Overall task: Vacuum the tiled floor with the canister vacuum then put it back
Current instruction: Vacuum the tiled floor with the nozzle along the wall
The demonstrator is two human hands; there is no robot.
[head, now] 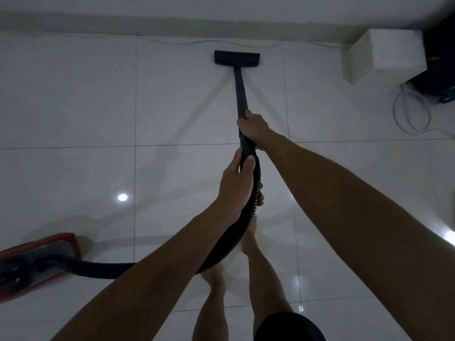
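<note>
While the person stands barefoot at the near edge of the tiled floor (73, 107), the red canister vacuum (37, 262) sits at the near left corner of the view, its ribbed hose (236, 237) looping across the tiles in front of the feet and rising to the hands. The left hand (237, 185) curls round the hose where it joins the handle, thumb laid along the top. Just beyond it the right hand (251, 126) wraps the black wand (240, 94), fingers closed tight about it. The wand slopes down and away to the floor head (236, 58), which lies flat on the tiles close to the far wall, just short of a thin cable (172, 41) running along the skirting. A white box (386, 55) stands at the far right corner, with a loose coil of cord (411, 112) beside it.

The main risk looks like the head being pushed on into the thin cable and sucking or dragging it. The hose loop near the feet could also trip a step forward, or tug the canister vacuum over if pulled taut.
</note>
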